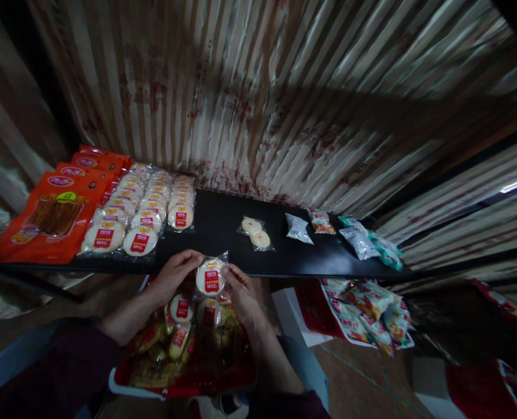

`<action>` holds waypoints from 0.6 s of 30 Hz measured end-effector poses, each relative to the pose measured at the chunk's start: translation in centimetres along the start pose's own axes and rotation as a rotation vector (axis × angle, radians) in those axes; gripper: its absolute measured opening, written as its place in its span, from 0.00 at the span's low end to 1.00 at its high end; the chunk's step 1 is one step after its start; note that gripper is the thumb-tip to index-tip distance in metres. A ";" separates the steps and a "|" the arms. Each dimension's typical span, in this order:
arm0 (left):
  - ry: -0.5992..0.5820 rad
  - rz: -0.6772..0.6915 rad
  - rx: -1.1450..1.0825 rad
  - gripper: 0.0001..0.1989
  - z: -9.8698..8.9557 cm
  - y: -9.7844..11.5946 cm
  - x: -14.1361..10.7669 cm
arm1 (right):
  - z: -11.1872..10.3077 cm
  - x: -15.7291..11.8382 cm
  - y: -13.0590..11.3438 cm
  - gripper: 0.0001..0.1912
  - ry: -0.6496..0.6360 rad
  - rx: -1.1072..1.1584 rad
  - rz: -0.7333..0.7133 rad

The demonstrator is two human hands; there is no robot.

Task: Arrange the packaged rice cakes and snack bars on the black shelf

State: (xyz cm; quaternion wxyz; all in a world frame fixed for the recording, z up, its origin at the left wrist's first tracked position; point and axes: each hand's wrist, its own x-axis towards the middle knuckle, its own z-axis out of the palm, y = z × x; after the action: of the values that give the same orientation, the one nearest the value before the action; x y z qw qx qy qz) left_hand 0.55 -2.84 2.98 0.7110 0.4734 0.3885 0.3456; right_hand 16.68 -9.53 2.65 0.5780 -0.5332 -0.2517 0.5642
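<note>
Between my two hands hangs a clear packet of round white rice crackers (pixel 210 278) with a red label, held over the front edge of the black shelf (pixel 223 233). My left hand (pixel 180 269) pinches its upper left side, and my right hand (pixel 239 291) grips its right side. Below it, a red basket (pixel 188 391) with a pale rim holds more cracker packets and yellowish wrapped snacks. On the shelf to the left lie overlapping rows of the same cracker packets (pixel 140 240). Another cracker packet (pixel 257 231) lies face down mid-shelf.
Orange snack bags (pixel 53 215) overlap at the shelf's left end. Toward the right lie a silvery packet (pixel 299 227), a red-and-white packet (pixel 321 221) and several green and white packets (pixel 371 241). A second basket (pixel 354 337) of packets stands below. Striped sheeting (pixel 241 99) hangs behind.
</note>
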 end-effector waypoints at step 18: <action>0.194 0.015 -0.071 0.14 0.2 0.3 0.5 | 0.8 -0.4 0.2 0.15 -0.058 0.016 -0.019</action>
State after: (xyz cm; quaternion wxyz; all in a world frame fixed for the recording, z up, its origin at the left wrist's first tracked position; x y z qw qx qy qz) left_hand 0.91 -2.44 3.25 0.6835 0.4152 0.4395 0.4089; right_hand 15.80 -9.65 2.82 0.5801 -0.5097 -0.2689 0.5757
